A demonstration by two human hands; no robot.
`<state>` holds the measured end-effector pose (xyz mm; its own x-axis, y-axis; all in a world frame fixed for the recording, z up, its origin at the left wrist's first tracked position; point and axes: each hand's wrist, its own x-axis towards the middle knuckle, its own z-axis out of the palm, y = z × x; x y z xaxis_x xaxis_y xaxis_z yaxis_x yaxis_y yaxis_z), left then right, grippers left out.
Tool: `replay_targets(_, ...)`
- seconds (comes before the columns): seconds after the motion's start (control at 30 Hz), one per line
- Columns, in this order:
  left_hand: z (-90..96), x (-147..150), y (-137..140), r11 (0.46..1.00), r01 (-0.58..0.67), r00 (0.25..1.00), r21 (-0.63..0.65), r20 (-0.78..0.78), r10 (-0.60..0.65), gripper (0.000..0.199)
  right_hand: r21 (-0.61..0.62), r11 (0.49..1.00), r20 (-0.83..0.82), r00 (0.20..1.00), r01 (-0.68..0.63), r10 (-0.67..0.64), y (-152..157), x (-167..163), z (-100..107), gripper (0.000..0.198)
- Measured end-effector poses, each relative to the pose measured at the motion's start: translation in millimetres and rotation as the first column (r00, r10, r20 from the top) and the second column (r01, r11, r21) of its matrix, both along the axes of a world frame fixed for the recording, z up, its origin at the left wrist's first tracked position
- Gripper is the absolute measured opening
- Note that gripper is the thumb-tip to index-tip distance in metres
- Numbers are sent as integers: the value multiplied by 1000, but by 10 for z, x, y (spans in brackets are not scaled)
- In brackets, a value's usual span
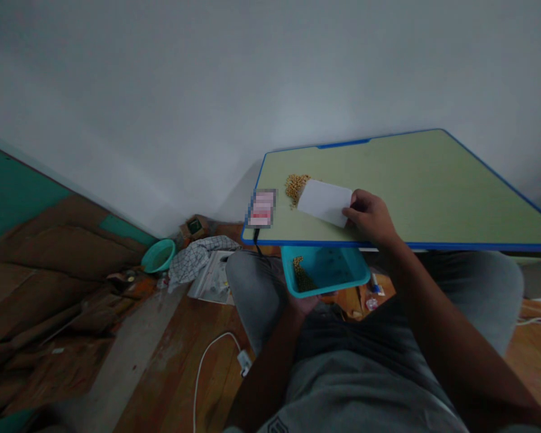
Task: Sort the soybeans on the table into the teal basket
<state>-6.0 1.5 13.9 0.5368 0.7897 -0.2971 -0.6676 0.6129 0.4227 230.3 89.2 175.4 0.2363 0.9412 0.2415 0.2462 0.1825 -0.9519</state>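
My right hand (368, 215) pinches the right end of a flat white card (325, 201) just above the table top (415, 180). The card's left edge meets a small pile of tan beans (294, 185), partly covering it. Below the table's front edge, my left hand (307, 304) supports a turquoise plastic basin (333, 270) from underneath; most of its fingers are hidden by the basin. Green and tan beans or grains (301, 275) lie in the basin's left end.
A pixelated card-like item (262, 208) with a black strap lies at the table's left edge. On the floor are a green basin (158, 256), a checked cloth (202, 255), a small cardboard box (193, 227) and a white cable (201, 367). A wall stands behind the table.
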Motion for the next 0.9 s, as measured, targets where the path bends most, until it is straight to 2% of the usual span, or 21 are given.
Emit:
replay_targets(0.23,24,6,-4,1000,-8,1000,-10,9,9,75,5,996,-40,996,85,-85,21,-2,-42,19)
replay_targets(0.37,38,9,-12,1000,-7,1000,16,27,6,82,64,990,-104,987,126,-119,40,-1,-80,21)
replay_targets(0.53,-25,5,-6,1000,-18,1000,13,7,18,80,96,973,-186,964,212,-192,83,18,-122,26)
replay_targets(0.7,-123,-17,13,999,4,1000,32,17,-5,79,117,978,-279,951,170,-132,85,21,-104,28)
replay_targets(0.9,-170,-22,28,996,34,998,78,48,-38,79,114,983,-285,952,146,-108,74,4,-94,28)
